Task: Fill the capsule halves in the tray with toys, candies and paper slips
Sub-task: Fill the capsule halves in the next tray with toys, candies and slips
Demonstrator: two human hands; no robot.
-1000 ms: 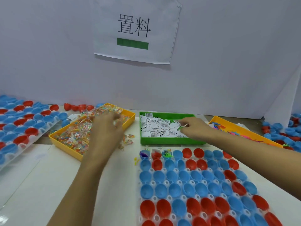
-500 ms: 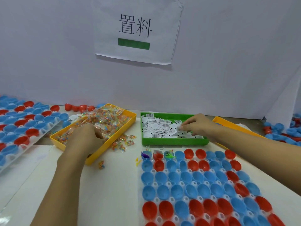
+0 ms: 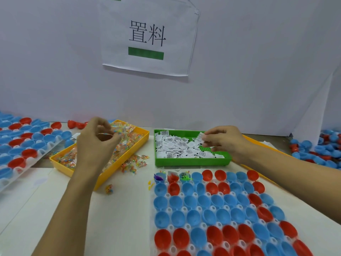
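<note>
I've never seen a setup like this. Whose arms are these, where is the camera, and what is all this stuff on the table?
No machine here: these are a person's two bare arms, filmed by a wide-angle camera worn on their head, looking forward and down.

On the table, nearest the person, lies a white tray holding rows of red and blue capsule halves. Nearly all look empty; three in the far left corner already hold small items.

Behind it stand supply bins. The yellow bin holds wrapped candies, some spilled beside it. The green bin holds small printed paper slips. An orange-yellow bin shows behind the right arm, mostly hidden.

The left hand is over the yellow bin, fingers curled round a candy packet. The right hand pinches paper slips over the green bin.

More capsule halves lie at both table edges. A paper sign hangs on the wall.
</note>
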